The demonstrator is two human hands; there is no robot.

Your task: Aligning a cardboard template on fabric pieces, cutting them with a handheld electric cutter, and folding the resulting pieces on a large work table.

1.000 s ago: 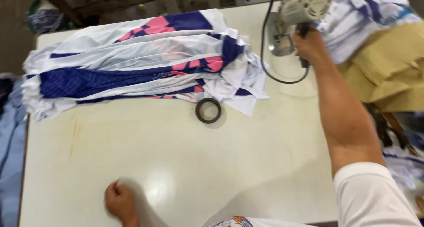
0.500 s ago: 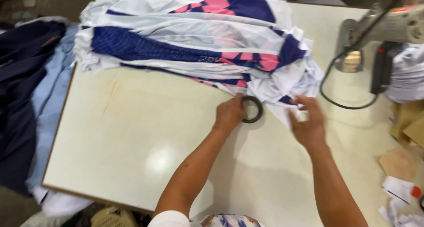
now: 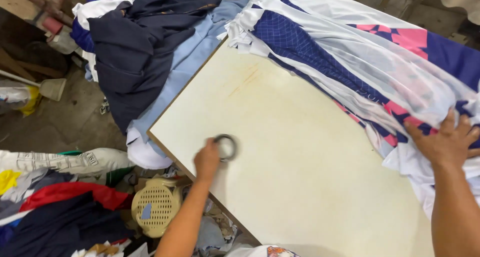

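Fingers (image 3: 214, 146) of the left hand (image 3: 206, 160) curled narrowly around the near rim of a dark tape roll (image 3: 226, 147), pinching it where it lay flat on the cream surface (image 3: 295, 152). The roll sat close to the surface's left edge, not far from its near-left corner, and well apart from the cloth stack. Motion blur softened the ring, so whether it was lifted off the surface could not be told.

On the far side of the tape roll, the right hand (image 3: 445, 144) lay palm down with its fingers (image 3: 450, 121) spread wide and flat on a stack of white, navy and pink printed fabric (image 3: 380, 72), pressing its near edge. That stack ran along the surface's right and far sides, away from the roll.

Beyond the surface's left edge from the roll, a heap of dark navy and light blue garments (image 3: 150, 47) hung over the far-left corner and spilled toward the floor. Below the roll, off the surface's near-left edge, a beige perforated plastic basket (image 3: 154, 206) stood on the floor, with red and dark cloth (image 3: 65, 207) heaped further left of it.
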